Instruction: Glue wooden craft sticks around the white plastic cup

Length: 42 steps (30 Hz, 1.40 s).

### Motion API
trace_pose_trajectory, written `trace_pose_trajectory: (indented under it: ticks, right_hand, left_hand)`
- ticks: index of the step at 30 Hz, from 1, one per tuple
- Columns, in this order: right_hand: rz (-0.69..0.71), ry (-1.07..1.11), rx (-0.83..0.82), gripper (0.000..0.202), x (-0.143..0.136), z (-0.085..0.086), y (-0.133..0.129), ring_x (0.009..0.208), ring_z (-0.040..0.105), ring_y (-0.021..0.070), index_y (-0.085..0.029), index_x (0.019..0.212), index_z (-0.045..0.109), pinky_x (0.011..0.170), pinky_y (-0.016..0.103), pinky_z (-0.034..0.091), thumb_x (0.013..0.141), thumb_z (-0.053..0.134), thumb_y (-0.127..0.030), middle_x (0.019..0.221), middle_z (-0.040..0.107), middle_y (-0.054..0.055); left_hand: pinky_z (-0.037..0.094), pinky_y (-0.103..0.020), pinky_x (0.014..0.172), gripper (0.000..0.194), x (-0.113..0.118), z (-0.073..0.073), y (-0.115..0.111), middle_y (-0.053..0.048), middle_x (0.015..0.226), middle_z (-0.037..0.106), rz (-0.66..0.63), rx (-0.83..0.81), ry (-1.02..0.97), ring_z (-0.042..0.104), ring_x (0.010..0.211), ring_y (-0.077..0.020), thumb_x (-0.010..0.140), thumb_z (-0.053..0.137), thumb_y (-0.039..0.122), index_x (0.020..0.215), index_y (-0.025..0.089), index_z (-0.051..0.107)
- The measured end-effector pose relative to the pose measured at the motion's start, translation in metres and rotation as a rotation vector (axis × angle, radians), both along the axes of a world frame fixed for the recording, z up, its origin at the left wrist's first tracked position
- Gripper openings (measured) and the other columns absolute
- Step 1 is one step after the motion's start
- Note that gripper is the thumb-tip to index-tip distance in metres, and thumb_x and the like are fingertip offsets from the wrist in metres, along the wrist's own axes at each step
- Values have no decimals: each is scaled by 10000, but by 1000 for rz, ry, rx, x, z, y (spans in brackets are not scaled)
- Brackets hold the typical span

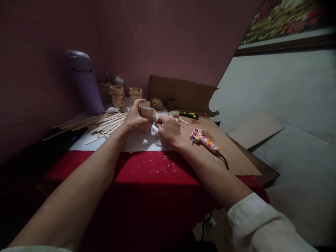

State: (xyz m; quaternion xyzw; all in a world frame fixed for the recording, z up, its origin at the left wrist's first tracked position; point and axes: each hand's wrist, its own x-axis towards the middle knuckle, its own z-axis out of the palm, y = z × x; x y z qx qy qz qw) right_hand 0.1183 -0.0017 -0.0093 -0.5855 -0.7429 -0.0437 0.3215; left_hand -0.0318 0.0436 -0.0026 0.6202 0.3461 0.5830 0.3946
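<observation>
My left hand is wrapped around a small cup whose side is covered with short upright wooden sticks. A bit of green and white shows on the cup's right side, between my hands. Against that side my right hand is closed, thumb and fingers pinched together; whatever they may hold is hidden. White paper lies under both hands, with small scraps on it. Left of the cup fans out a pile of flat craft sticks. A flower-patterned glue gun lies on cardboard to the right.
Two stick-covered cups stand at the back beside a tall purple flask. Behind my hands are a twine ball, a tape roll and a utility knife. Wood slivers litter the red cloth.
</observation>
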Motion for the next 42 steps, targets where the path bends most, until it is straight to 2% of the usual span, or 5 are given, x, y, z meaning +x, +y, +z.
trace_pose_trajectory:
  ticks: [12,19,25,29,42]
  right_hand:
    - [144,-22,-18,269,-6,-15,8,923,593,236,-185,817,732,815,359,421,803,520,-20,884,747,72]
    - [135,263,-18,124,3,-14,15,919,613,217,-189,815,681,877,371,451,889,582,-187,912,718,67]
    - [364,817,-254,380,8,-12,20,1077,651,212,-223,1244,616,873,345,534,961,526,-460,1200,701,90]
    - [442,973,-410,569,4,-8,13,1192,635,244,-265,1469,485,890,375,568,941,560,-465,1400,626,94]
    - [679,794,-194,820,5,-1,-6,1394,481,303,-374,1476,514,1111,492,475,740,780,-617,1586,460,7]
  left_hand:
    - [454,-249,615,897,-4,1,1,32,763,575,-11,-49,-2,576,707,-163,310,839,99,1139,193,511]
    - [524,-282,625,812,-11,7,-1,-6,946,620,112,-105,-148,636,809,-195,367,876,168,1088,246,510]
    - [554,-344,570,603,-11,15,-12,-45,880,671,-45,-304,-270,652,690,-205,488,893,336,993,210,587]
    - [534,-333,522,484,-7,14,-13,-57,744,688,-91,-377,-289,650,596,-206,523,876,405,881,174,648]
    - [552,-284,583,445,13,10,-17,-28,744,665,-167,-287,-516,614,626,-148,613,863,419,895,170,624]
